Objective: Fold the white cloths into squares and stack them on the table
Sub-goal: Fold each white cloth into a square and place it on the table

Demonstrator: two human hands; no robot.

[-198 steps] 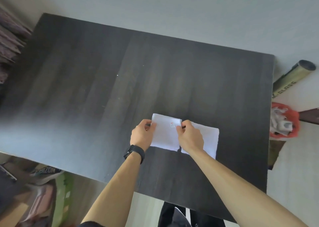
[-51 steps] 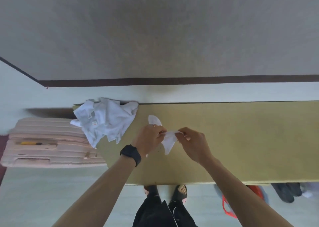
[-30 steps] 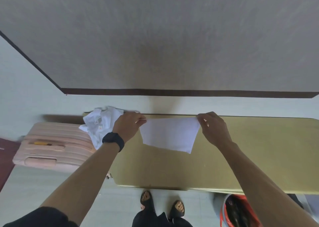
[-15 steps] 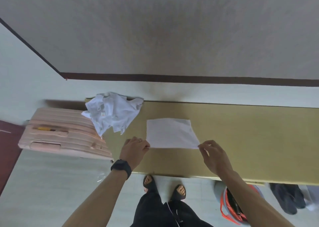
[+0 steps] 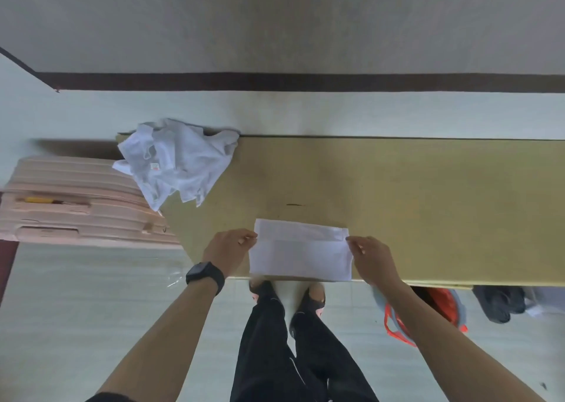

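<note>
The left hand [image 5: 227, 250] and right hand [image 5: 373, 259] each pinch one end of a half-folded white cloth [image 5: 301, 256], which lies flat between their curled fingers [image 5: 248, 237] at the near edge of the bench [image 5: 428, 203], while a crumpled pile [image 5: 175, 163] sits well beyond the left fingers.

Likely a room in a home: a pink suitcase [image 5: 61, 206] lies off the desk's [image 5: 428, 187] left edge, and an orange bag [image 5: 440, 304] and dark shoes [image 5: 498, 305] sit below its near edge on the pale tiled floor [image 5: 76, 325].
</note>
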